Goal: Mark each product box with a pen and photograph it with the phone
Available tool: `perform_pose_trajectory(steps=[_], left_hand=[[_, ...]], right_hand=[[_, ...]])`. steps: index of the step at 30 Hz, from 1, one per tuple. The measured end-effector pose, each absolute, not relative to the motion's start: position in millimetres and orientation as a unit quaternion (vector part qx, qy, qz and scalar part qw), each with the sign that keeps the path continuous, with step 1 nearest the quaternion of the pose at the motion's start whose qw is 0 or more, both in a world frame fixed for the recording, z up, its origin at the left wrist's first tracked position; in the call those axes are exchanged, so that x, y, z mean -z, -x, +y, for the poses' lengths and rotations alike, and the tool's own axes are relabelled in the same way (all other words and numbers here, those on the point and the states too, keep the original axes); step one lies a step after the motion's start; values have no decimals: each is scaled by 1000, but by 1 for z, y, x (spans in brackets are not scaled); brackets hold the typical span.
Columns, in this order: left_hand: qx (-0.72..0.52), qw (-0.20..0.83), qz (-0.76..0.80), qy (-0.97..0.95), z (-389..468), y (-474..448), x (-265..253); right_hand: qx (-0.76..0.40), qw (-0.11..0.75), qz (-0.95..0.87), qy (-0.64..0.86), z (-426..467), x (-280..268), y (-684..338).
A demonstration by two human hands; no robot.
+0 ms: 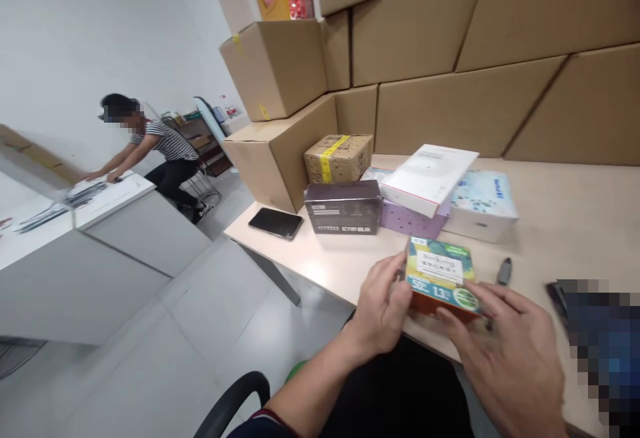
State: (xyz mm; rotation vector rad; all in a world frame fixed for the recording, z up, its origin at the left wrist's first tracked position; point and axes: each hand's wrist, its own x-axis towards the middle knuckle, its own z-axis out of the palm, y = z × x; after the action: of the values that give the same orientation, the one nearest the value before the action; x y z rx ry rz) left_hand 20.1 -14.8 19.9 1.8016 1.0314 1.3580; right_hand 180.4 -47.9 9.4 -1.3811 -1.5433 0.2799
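A small green, yellow and blue printed box [437, 266] with an orange-red front side is between my hands at the table's near edge. My left hand [384, 308] grips its left end, thumb toward the front. With my right hand [515, 341] I hold its right front corner, fingers on the top and thumb at the front side. Whether the box rests on the table or is slightly raised, I cannot tell. A dark grey marker-like object [505, 270] lies just beyond my right hand.
Behind stand a dark box [343, 208], a taped carton [339, 157], a white box [431, 175] on a purple box [413, 217], and a tissue pack [484, 203]. A phone [276, 223] lies left. Large cartons [450, 108] line the back. A person [170, 141] sits at another table.
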Motion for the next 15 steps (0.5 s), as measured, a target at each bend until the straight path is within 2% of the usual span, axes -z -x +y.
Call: perform_pose_trajectory(steps=[3, 8, 15], left_hand=[[-506, 357, 433, -656, -13, -21, -18], [-491, 354, 442, -662, -8, -25, -18], [-491, 332, 444, -672, -7, -27, -19]], right_hand=[[-77, 503, -604, 613, -55, -14, -186], [-145, 474, -608, 620, -57, -8, -189], [-165, 456, -618, 618, -58, -5, -190]])
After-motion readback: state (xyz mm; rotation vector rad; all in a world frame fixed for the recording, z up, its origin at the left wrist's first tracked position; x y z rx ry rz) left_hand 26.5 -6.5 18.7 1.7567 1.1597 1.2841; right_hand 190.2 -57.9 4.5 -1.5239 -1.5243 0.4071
